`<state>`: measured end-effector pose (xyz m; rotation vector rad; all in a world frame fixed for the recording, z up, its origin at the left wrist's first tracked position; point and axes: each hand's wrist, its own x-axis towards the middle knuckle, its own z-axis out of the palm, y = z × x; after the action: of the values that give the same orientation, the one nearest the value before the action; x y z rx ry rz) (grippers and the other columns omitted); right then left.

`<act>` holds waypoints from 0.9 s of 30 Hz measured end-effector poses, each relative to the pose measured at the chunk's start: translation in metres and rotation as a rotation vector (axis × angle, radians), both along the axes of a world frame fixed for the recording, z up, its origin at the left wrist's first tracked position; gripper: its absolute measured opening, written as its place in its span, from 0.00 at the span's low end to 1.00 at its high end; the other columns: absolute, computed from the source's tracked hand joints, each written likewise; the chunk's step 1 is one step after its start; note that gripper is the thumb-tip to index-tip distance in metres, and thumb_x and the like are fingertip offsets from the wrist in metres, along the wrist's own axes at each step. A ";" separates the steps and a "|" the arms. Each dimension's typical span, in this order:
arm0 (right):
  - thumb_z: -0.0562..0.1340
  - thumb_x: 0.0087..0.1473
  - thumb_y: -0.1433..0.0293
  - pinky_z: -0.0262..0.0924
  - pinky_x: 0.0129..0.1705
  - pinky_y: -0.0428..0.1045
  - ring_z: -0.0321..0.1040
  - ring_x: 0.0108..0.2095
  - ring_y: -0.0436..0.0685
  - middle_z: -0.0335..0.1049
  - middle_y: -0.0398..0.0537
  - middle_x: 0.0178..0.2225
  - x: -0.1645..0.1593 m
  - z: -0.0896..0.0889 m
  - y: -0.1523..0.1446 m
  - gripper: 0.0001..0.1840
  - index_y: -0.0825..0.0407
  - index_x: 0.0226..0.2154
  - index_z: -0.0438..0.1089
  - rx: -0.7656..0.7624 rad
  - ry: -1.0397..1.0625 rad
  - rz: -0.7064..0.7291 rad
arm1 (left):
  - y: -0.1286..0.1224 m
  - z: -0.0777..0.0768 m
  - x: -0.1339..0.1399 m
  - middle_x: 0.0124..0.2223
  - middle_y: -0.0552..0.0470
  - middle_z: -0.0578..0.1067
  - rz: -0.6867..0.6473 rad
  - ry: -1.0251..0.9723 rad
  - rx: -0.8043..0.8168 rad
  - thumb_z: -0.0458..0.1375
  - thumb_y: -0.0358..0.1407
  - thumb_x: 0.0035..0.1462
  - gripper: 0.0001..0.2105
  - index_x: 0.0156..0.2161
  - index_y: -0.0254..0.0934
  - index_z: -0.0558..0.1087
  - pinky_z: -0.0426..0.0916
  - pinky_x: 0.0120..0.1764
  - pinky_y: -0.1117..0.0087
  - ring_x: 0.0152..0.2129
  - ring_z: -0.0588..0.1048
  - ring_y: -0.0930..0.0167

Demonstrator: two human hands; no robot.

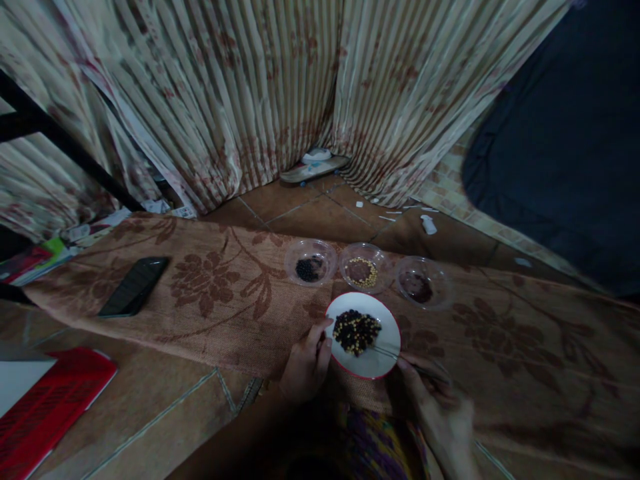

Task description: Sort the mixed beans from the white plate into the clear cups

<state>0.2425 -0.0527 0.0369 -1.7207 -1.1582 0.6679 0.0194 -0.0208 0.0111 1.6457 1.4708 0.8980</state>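
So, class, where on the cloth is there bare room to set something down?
The cloth is bare between the phone and left bowl, and right of the right bowl. It is crowded around the plate: left hand at its rim, right hand beside it, middle bowl close behind.

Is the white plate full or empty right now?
Partly full: dark and yellow beans lie on the white plate, with bare white showing.
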 end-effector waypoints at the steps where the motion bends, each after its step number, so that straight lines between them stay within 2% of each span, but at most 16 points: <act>1: 0.68 0.47 0.56 0.70 0.42 0.55 0.74 0.38 0.61 0.78 0.53 0.34 0.000 0.000 0.000 0.15 0.51 0.29 0.79 -0.010 -0.005 -0.003 | 0.000 0.001 0.000 0.41 0.49 0.78 -0.005 0.001 0.002 0.46 0.36 0.66 0.18 0.58 0.39 0.65 0.71 0.43 0.69 0.36 0.77 0.69; 7: 0.68 0.47 0.56 0.70 0.42 0.54 0.74 0.37 0.61 0.78 0.53 0.34 0.000 0.004 0.000 0.16 0.51 0.29 0.79 -0.019 -0.007 -0.002 | 0.000 0.002 0.000 0.45 0.48 0.78 -0.008 -0.015 0.024 0.46 0.35 0.65 0.18 0.58 0.38 0.65 0.70 0.47 0.68 0.40 0.77 0.68; 14: 0.69 0.45 0.56 0.70 0.42 0.55 0.75 0.36 0.61 0.79 0.53 0.33 -0.003 0.004 0.003 0.15 0.51 0.28 0.79 -0.004 0.043 -0.015 | 0.001 -0.001 -0.001 0.45 0.48 0.78 -0.018 -0.017 0.024 0.46 0.35 0.66 0.18 0.58 0.38 0.64 0.70 0.46 0.69 0.39 0.77 0.69; 21: 0.71 0.41 0.56 0.71 0.38 0.53 0.76 0.35 0.62 0.79 0.53 0.32 0.001 0.001 -0.003 0.18 0.52 0.30 0.79 -0.061 0.143 -0.125 | 0.001 -0.002 0.000 0.45 0.48 0.78 -0.014 -0.014 0.011 0.46 0.35 0.66 0.18 0.58 0.38 0.64 0.71 0.46 0.68 0.38 0.78 0.69; 25: 0.72 0.39 0.55 0.70 0.36 0.53 0.76 0.34 0.62 0.79 0.53 0.33 0.006 0.011 0.005 0.21 0.54 0.31 0.79 -0.083 0.158 -0.211 | 0.001 -0.004 -0.001 0.44 0.48 0.78 -0.013 -0.019 0.022 0.46 0.35 0.66 0.18 0.58 0.39 0.65 0.71 0.45 0.68 0.38 0.78 0.69; 27: 0.72 0.38 0.55 0.69 0.37 0.53 0.75 0.34 0.61 0.79 0.53 0.32 0.006 0.021 0.017 0.20 0.54 0.30 0.79 -0.030 0.138 -0.249 | 0.001 -0.004 -0.001 0.46 0.48 0.78 -0.021 -0.027 0.039 0.46 0.34 0.66 0.18 0.59 0.39 0.64 0.71 0.46 0.67 0.39 0.78 0.68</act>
<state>0.2489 -0.0357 0.0579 -1.7775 -0.8260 0.6409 0.0186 -0.0199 0.0069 1.6678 1.4237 0.9398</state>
